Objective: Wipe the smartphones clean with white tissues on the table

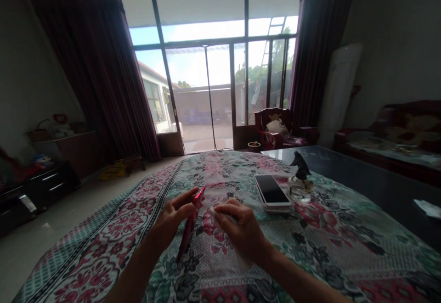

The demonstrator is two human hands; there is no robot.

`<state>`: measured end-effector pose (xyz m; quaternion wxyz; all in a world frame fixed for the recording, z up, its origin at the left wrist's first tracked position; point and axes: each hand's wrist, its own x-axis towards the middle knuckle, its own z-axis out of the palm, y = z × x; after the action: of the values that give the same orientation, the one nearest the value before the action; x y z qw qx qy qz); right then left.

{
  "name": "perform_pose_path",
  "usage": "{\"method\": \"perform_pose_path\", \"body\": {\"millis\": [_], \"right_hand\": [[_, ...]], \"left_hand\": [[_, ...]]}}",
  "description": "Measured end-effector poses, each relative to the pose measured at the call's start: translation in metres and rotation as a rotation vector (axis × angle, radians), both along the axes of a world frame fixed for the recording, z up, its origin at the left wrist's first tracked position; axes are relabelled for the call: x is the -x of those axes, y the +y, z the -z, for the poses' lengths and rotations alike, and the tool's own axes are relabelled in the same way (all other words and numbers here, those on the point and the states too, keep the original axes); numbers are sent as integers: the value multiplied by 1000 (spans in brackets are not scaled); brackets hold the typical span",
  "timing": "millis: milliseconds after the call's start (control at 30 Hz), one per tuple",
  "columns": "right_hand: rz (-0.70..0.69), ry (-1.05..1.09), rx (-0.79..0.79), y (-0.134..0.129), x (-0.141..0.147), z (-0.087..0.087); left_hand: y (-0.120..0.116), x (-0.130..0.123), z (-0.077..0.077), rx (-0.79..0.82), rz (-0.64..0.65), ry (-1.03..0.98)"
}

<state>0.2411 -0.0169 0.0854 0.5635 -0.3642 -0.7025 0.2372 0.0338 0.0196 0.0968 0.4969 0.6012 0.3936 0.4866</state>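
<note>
My left hand (175, 216) holds a thin red phone-like object (188, 234) on edge, tilted above the flowered tablecloth (213, 165), with the thumb on its near side and fingertips at its top edge. To its right, my right hand (241, 227) is closed round a white cloth or tissue (244, 259), which hangs below the palm. A small gap separates the tissue and the red object. Beyond my right hand, a white phone with a dark screen (272, 189) lies on top of another flat white item.
A clear glass jar (299, 189) with a dark figure-like top stands right of the white phone. Further right is a dark glossy table (365, 179) bearing a white paper (427, 208). A wooden armchair (275, 126) stands near the glass doors.
</note>
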Motion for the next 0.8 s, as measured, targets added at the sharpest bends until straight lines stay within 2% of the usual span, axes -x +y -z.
{"method": "perform_pose_path", "body": {"millis": [200, 433, 533, 633, 733, 800], "right_hand": [[54, -16, 42, 6, -4, 9], [99, -58, 85, 9, -8, 9], [121, -63, 90, 12, -10, 11], [163, -66, 109, 17, -15, 15], [216, -92, 135, 21, -21, 19], [235, -111, 147, 23, -24, 20]], "left_hand": [[4, 1, 9, 46, 122, -196], [4, 1, 8, 41, 97, -241], [0, -1, 1, 4, 48, -150], [-6, -10, -6, -31, -24, 51], [-9, -19, -6, -91, 1, 250], [-9, -21, -4, -120, 27, 313]]}}
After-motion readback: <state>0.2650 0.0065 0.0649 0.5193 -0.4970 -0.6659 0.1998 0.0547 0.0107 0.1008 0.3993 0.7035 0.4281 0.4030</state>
